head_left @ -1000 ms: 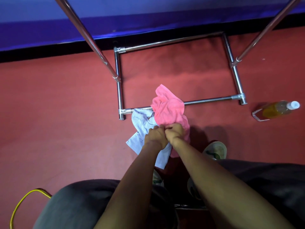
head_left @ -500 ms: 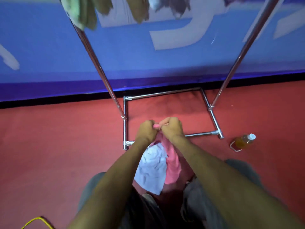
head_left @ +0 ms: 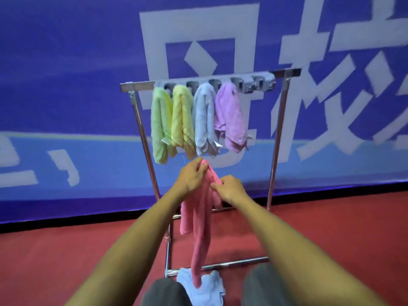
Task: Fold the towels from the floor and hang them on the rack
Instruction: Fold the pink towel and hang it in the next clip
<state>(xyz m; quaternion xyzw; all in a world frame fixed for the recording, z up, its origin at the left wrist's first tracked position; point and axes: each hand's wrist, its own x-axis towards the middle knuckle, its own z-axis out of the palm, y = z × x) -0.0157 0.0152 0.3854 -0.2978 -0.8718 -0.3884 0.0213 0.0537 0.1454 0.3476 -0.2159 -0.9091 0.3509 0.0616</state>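
Note:
A pink towel (head_left: 199, 228) hangs long and loose in front of me. My left hand (head_left: 191, 176) pinches its top corner, and my right hand (head_left: 229, 187) grips its edge just to the right and lower. Behind it stands the chrome rack (head_left: 278, 138), whose top bar carries a grey clip strip (head_left: 254, 83). Several folded towels hang from the strip: green (head_left: 160, 124), yellow (head_left: 182, 122), pale blue (head_left: 204, 120) and lilac (head_left: 229, 118). A light blue towel (head_left: 209, 288) lies crumpled on the floor between my knees.
The rack's base bars (head_left: 231, 263) lie on the red floor (head_left: 55, 250) just ahead of my knees. A blue banner wall (head_left: 66, 85) with white lettering stands right behind the rack. The right end of the clip strip holds no towel.
Both hands lifted the pink towel from the floor to chest height and moved slightly apart. My view tilted up, bringing the rack's top bar and hung towels into sight; the bottle left the frame.

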